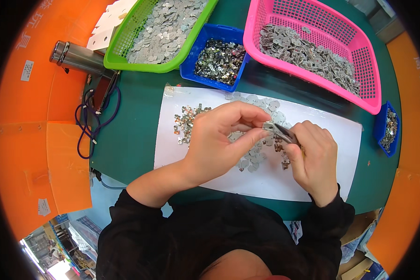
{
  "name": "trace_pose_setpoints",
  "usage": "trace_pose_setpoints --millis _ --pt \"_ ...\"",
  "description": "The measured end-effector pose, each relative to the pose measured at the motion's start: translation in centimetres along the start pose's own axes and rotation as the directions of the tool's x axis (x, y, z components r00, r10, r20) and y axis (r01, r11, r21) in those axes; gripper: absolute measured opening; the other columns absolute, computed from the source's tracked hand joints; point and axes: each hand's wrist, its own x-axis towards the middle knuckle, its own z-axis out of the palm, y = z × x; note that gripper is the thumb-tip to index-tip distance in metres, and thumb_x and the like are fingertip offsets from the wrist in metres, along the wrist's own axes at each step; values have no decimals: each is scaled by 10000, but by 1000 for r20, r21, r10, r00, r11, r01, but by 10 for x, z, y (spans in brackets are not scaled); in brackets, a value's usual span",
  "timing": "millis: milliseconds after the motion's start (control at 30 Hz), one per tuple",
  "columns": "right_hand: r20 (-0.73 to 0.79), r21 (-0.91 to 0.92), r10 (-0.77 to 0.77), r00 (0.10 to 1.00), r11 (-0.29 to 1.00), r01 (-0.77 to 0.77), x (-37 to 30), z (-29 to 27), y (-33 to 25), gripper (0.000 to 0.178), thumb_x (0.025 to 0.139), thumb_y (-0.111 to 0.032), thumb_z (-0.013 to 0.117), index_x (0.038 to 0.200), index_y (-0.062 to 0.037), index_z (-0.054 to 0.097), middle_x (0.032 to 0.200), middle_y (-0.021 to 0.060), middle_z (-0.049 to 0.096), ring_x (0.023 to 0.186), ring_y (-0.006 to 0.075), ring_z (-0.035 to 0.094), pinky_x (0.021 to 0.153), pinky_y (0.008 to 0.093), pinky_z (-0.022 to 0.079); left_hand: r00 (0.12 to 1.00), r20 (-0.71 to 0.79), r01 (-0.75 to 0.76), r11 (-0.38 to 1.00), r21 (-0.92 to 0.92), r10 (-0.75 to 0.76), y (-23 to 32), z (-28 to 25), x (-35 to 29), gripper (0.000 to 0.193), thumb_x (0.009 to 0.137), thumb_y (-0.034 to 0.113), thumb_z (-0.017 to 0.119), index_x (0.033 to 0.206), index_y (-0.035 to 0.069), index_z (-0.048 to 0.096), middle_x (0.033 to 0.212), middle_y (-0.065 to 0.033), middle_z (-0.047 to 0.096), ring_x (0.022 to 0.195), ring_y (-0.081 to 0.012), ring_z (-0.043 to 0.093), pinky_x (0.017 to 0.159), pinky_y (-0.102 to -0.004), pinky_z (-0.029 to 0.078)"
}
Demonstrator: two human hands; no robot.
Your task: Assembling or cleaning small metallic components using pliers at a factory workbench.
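Over the white sheet [333,135], my left hand [214,140] pinches a small flat light-grey metal piece [268,126] between thumb and fingertips. My right hand [316,156] is closed around a pair of pliers [286,134], whose dark jaws reach to that piece; whether they grip it I cannot tell. Beneath my hands lies a loose pile of similar flat grey pieces [254,161], partly hidden. Small shiny bent metal clips [186,120] are scattered to the left of the pile, and a few brownish ones [285,161] lie under my right hand.
Beyond the sheet stand a green basket [161,67] of flat pieces, a blue bin [210,84] of small shiny parts and a pink basket [308,74] of grey pieces. A small blue tray [393,148] is far right. A steel flask [79,58] and purple cord [119,100] lie left.
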Motion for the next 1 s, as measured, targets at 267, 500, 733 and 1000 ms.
trace_pose_setpoints --millis 267,500,733,1000 --pt "247 797 217 944 508 -326 -5 -12 -9 273 864 -178 643 1048 23 639 937 75 624 854 145 569 763 289 438 641 411 -761 465 453 648 0 -11 1 258 707 -87 710 957 -47 658 1016 -195 670 916 -327 686 732 -375 588" --pt "129 819 130 983 545 -180 -6 -4 -6 170 837 -13 665 1006 -12 670 940 89 616 818 129 591 676 252 481 557 525 -826 363 432 643 -1 -4 2 267 661 13 707 919 -53 680 1019 -182 667 910 -334 681 722 -373 583" --pt "178 843 133 975 491 -221 -8 -5 -4 85 857 17 638 940 -1 640 953 90 588 771 126 592 611 232 497 518 536 -843 289 454 667 -4 -3 3 279 638 25 710 906 -48 682 997 -168 664 901 -322 679 715 -349 574" --pt "171 839 153 973 495 -225 -6 -5 -5 85 840 20 647 922 -3 645 916 86 613 800 162 599 677 269 486 516 537 -844 290 451 668 -4 -3 3 277 640 37 704 904 -46 689 993 -166 665 893 -313 680 693 -334 564"
